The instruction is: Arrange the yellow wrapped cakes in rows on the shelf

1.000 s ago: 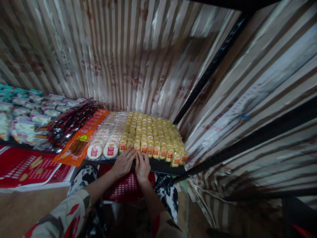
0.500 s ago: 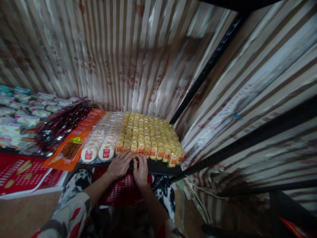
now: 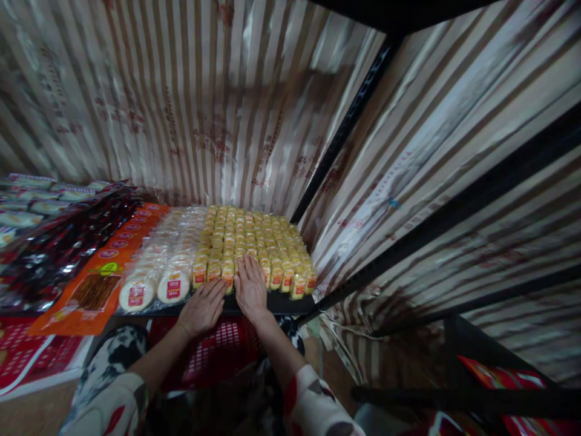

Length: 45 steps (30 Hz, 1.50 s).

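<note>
Head view: the right hand (image 3: 251,290), near the left fingertips half a second ago, now lies higher, apart from the left hand (image 3: 204,306), suggesting flat-handed evening of the rows. Wrapped yellow cakes (image 3: 254,233) fill the centre of the frame, beyond both hands; the right fingers, straight and gripping nothing visible, overlap the front row. Left fingertips meet its lower edge; their grip cannot be told.
</note>
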Available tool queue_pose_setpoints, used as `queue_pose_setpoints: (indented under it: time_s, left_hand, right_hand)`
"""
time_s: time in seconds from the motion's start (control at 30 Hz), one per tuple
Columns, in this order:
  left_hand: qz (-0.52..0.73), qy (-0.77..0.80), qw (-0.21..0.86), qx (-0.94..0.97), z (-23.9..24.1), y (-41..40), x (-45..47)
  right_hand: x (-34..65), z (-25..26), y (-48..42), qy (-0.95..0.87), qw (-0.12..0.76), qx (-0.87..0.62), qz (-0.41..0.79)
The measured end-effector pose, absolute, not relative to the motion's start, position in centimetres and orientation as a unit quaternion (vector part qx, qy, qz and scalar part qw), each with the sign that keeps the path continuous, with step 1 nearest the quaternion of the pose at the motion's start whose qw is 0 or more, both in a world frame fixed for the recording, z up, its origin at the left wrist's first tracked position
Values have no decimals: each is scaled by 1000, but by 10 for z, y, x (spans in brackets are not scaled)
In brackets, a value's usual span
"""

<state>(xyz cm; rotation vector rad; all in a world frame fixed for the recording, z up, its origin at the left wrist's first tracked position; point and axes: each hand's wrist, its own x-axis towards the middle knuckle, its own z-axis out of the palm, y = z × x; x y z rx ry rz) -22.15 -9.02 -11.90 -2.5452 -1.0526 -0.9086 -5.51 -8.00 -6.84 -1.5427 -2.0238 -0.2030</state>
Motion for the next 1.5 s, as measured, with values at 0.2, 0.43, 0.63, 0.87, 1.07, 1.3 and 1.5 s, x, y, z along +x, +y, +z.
queue_pose_setpoints:
  time_s: [0.2, 0.43, 0.63, 0.87, 1.07, 1.3, 1.5]
  left_hand:
    - [-295, -369, 123, -873, -121, -91, -222]
    - [-306, -364, 112, -873, -121, -91, -222]
    - [-297, -365, 118, -875, -118, -92, -222]
    - [-297, -368, 105, -875, -116, -94, -222]
    - [-280, -376, 119, -875, -114, -96, -221]
    - [-263, -391, 121, -874, -114, -97, -219]
    - [-261, -393, 128, -873, -113, -98, -219]
  right_hand:
    - [-48, -69, -93, -747, 329, -570, -94]
    - [9, -101, -123, -551, 436, -701, -124]
    - [49, -116, -137, -534, 425, -722, -112]
    - [53, -112, -131, -519, 424, -733, -114]
    - [57, -107, -123, -492, 433, -746, -117]
    - [38, -86, -134, -493, 479, -717, -117]
    - [-35, -87, -131, -591, 472, -654, 17]
